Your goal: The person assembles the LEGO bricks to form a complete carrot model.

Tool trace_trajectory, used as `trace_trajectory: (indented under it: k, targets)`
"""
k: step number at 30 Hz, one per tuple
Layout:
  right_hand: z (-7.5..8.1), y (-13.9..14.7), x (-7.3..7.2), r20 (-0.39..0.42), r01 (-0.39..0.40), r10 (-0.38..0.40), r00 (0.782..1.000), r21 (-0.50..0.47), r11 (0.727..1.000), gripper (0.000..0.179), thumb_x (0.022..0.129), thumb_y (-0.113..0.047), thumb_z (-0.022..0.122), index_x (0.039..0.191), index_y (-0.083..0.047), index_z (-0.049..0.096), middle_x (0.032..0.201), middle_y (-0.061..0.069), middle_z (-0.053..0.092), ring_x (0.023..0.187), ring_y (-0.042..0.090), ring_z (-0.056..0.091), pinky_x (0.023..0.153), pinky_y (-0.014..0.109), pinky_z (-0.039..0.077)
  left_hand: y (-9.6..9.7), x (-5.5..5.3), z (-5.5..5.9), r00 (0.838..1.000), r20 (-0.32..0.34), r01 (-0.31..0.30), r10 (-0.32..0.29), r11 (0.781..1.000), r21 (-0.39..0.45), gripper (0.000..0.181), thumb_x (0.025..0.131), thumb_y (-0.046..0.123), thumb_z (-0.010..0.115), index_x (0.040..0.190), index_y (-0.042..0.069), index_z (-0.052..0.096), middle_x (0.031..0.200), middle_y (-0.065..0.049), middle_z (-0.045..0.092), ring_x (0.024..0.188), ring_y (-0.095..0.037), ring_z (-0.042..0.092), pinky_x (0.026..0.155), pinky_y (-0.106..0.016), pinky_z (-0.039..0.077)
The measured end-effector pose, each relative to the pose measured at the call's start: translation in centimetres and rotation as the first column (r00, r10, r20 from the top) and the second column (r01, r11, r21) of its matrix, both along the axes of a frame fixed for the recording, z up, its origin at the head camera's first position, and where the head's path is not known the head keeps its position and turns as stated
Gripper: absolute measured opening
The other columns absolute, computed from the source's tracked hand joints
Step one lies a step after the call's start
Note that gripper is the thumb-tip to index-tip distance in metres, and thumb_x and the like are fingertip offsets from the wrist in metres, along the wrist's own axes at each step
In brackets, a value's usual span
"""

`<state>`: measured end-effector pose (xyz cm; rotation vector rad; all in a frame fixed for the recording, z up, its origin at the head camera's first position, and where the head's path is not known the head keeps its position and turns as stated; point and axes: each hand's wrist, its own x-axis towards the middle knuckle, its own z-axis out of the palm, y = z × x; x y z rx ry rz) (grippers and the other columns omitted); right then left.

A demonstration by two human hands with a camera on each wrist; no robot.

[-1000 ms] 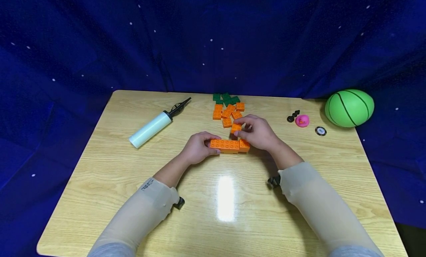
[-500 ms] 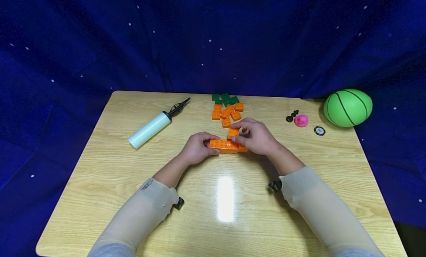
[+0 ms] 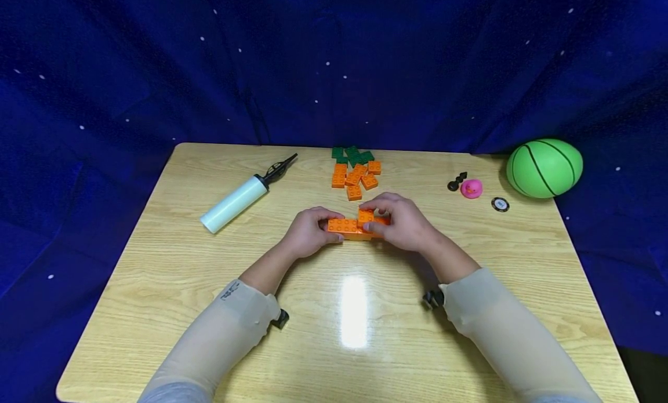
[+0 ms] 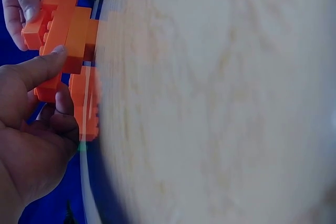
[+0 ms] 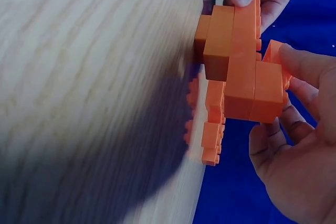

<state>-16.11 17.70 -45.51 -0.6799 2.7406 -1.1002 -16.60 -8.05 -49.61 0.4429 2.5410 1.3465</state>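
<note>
In the head view, an orange toy-brick build (image 3: 342,227) is stepped, with several bricks joined in layers. My left hand (image 3: 309,233) grips its left end, thumb on the near side. Above the build's studs, my right hand (image 3: 404,223) pinches a small orange brick (image 3: 365,216) between thumb and fingers. Seen from the right wrist, this orange brick (image 5: 273,51) looks slightly tilted, beside another brick (image 5: 266,92) on the build's right end. Whether its studs are engaged I cannot tell. In the left wrist view, the build's layers (image 4: 76,40) narrow toward the table.
Several loose orange bricks (image 3: 354,192) lie beyond the hands, with green bricks (image 3: 352,153) behind them. A hand pump (image 3: 236,203) lies at left. A pink rubber duck (image 3: 472,188), a black object (image 3: 454,185), a poker chip (image 3: 500,204) and a green ball (image 3: 544,168) are at right.
My right hand has brought the small orange brick left and down, from behind the build to its top studs. The left hand keeps its hold, nearly still.
</note>
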Motion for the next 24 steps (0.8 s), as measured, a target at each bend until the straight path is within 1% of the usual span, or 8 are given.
trace_trajectory:
  k: [4,13,16,21,24]
  targets:
    - [-0.22,0.05,0.17,-0.027,-0.011,0.011,1.0,0.014,1.0,0.036,0.092,-0.024,0.081,0.127,-0.018,0.074,0.12,0.0,0.067,0.107,0.027,0.06,0.089,0.044,0.053,-0.02,0.07,0.05,1.0,0.006,-0.006,0.006,1.0,0.003,0.038,0.082,0.018,0.091,0.118,0.016,0.078,0.105,0.002,0.069,0.088,-0.019,0.056,0.076,-0.031,0.047]
    - [-0.48,0.02,0.45,-0.069,-0.027,0.03,0.997,0.052,0.998,0.035,0.091,-0.023,0.081,0.124,-0.016,0.074,0.12,0.001,0.068,0.109,0.024,0.057,0.091,0.043,0.05,0.03,0.09,0.07,1.0,0.012,-0.009,0.009,1.0,0.006,0.038,0.082,0.018,0.091,0.118,0.016,0.078,0.108,0.001,0.07,0.089,-0.018,0.057,0.077,-0.03,0.048]
    - [-0.53,-0.02,0.47,-0.07,-0.026,0.031,0.997,0.062,0.998,0.035,0.09,-0.023,0.082,0.123,-0.015,0.073,0.119,0.002,0.068,0.107,0.024,0.056,0.09,0.043,0.05,0.04,0.06,0.05,1.0,0.017,-0.009,0.009,1.0,0.009,0.038,0.082,0.018,0.091,0.118,0.016,0.078,0.107,0.001,0.07,0.089,-0.019,0.057,0.077,-0.031,0.048]
    - [-0.44,-0.08,0.48,-0.069,-0.023,0.029,0.997,0.079,0.997,0.036,0.089,-0.022,0.083,0.122,-0.014,0.073,0.117,0.002,0.069,0.107,0.025,0.056,0.095,0.045,0.049,0.05,0.07,0.08,1.0,0.019,-0.013,0.012,1.0,0.011,0.037,0.083,0.018,0.09,0.117,0.016,0.078,0.107,0.002,0.07,0.09,-0.019,0.057,0.077,-0.031,0.048]
    - [-0.28,-0.13,0.5,-0.071,-0.023,0.029,0.997,0.09,0.996,0.035,0.088,-0.022,0.084,0.121,-0.014,0.074,0.114,0.002,0.069,0.107,0.025,0.056,0.095,0.045,0.049,0.05,0.06,0.06,1.0,0.024,-0.013,0.013,1.0,0.016,0.037,0.082,0.018,0.091,0.118,0.016,0.078,0.107,0.001,0.07,0.089,-0.019,0.057,0.076,-0.03,0.049]
